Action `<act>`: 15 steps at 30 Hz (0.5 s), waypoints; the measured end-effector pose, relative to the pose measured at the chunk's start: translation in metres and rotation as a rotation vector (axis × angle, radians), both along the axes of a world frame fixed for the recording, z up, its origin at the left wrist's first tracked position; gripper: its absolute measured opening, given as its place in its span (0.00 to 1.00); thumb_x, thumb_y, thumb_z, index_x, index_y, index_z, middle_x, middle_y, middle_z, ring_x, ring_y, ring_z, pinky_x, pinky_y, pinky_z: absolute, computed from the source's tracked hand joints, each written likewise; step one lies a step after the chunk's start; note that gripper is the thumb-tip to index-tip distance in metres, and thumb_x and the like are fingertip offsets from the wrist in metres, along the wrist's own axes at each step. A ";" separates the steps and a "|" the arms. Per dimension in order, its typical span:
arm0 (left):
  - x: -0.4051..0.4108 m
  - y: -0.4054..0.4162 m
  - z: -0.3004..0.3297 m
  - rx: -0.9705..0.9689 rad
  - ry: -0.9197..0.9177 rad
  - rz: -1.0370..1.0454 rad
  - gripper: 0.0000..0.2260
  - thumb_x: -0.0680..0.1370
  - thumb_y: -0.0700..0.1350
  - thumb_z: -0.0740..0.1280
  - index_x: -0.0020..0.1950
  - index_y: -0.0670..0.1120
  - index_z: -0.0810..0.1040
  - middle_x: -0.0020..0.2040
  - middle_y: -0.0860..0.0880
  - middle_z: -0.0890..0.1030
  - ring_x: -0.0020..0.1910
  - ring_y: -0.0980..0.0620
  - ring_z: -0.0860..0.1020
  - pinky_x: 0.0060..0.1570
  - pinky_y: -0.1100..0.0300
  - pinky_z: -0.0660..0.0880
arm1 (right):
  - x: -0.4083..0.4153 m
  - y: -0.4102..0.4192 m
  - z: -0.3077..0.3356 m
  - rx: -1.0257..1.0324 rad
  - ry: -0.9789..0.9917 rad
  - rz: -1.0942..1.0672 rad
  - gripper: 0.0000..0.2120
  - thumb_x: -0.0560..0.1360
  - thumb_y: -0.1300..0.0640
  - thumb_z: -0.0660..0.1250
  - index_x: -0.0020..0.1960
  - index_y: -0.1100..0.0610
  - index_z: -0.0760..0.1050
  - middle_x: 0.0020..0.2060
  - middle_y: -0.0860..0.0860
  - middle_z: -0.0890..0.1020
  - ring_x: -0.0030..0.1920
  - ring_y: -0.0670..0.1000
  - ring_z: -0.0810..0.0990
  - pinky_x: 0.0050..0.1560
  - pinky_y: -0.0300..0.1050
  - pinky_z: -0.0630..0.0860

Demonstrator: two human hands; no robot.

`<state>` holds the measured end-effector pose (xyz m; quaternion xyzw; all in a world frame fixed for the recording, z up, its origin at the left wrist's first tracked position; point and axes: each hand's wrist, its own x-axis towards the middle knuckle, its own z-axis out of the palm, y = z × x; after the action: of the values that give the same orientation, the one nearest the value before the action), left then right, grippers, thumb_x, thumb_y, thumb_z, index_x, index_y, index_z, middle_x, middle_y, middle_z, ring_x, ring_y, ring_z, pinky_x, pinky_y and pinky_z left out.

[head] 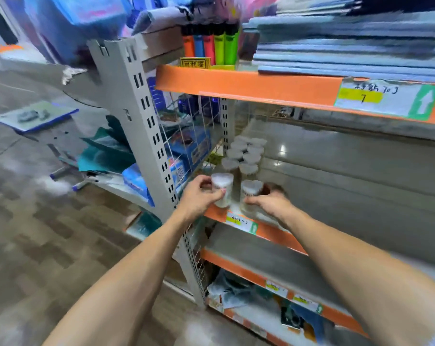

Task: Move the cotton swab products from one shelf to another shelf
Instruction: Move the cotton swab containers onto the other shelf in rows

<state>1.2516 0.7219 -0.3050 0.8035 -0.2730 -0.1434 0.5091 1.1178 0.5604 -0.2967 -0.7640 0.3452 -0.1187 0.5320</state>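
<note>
- Head view: I have both hands at the front edge of the middle shelf (273,229), the one with the orange lip. My left hand (199,196) is curled round one clear cotton swab jar (222,189), thumb across its front. My right hand (271,202) is wrapped round the neighbouring jar (251,196), fingers behind it.
- Head view: both jars sit at or just above the shelf edge; the blur stops me telling whether they rest on it or hang just clear of it.
- Head view: behind them two rows of like jars (246,153) run back toward the left rear corner of the same shelf, close together.
- I judge this the grasp-or-set stage for one pair, at the front of the row.
- If I am lifting, the next move calls for drawing both jars straight out toward me, clear of the orange shelf above (249,83), keeping them upright.
- If placing, ease them back against the row before I let go.
</note>
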 end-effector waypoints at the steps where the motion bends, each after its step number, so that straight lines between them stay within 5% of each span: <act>1: 0.005 -0.001 -0.003 0.002 -0.002 -0.012 0.20 0.72 0.49 0.77 0.60 0.46 0.75 0.49 0.57 0.80 0.47 0.63 0.78 0.46 0.74 0.73 | 0.002 0.001 -0.002 -0.018 0.021 -0.021 0.13 0.68 0.56 0.79 0.40 0.50 0.74 0.39 0.48 0.80 0.38 0.47 0.77 0.35 0.40 0.73; 4: 0.016 -0.002 -0.014 -0.004 0.023 -0.055 0.24 0.69 0.52 0.77 0.62 0.47 0.77 0.52 0.55 0.82 0.51 0.58 0.81 0.56 0.60 0.78 | 0.007 0.008 -0.004 -0.043 0.060 -0.083 0.14 0.68 0.57 0.79 0.39 0.50 0.73 0.41 0.50 0.80 0.43 0.52 0.79 0.46 0.45 0.75; 7: 0.023 -0.003 -0.018 -0.012 0.015 -0.102 0.24 0.68 0.52 0.77 0.62 0.47 0.79 0.53 0.54 0.84 0.53 0.58 0.82 0.60 0.53 0.78 | 0.014 0.010 -0.005 -0.065 0.080 -0.126 0.14 0.66 0.58 0.80 0.42 0.50 0.75 0.43 0.51 0.82 0.43 0.52 0.79 0.45 0.42 0.74; 11: 0.031 -0.006 -0.020 -0.015 0.026 -0.123 0.20 0.70 0.49 0.76 0.61 0.48 0.80 0.54 0.55 0.84 0.54 0.58 0.82 0.61 0.53 0.77 | 0.025 0.014 -0.004 -0.064 0.088 -0.183 0.15 0.64 0.58 0.80 0.48 0.53 0.78 0.43 0.51 0.83 0.42 0.53 0.82 0.39 0.39 0.74; 15: 0.039 -0.011 -0.023 -0.032 0.062 -0.123 0.20 0.71 0.48 0.76 0.62 0.48 0.80 0.54 0.55 0.84 0.54 0.59 0.81 0.61 0.57 0.76 | 0.033 0.017 -0.006 -0.071 0.074 -0.240 0.15 0.65 0.61 0.79 0.48 0.51 0.79 0.43 0.48 0.82 0.45 0.50 0.81 0.45 0.37 0.73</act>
<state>1.2909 0.7110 -0.3280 0.7721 -0.3081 -0.1950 0.5205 1.1511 0.5777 -0.3024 -0.7393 0.4491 -0.1655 0.4737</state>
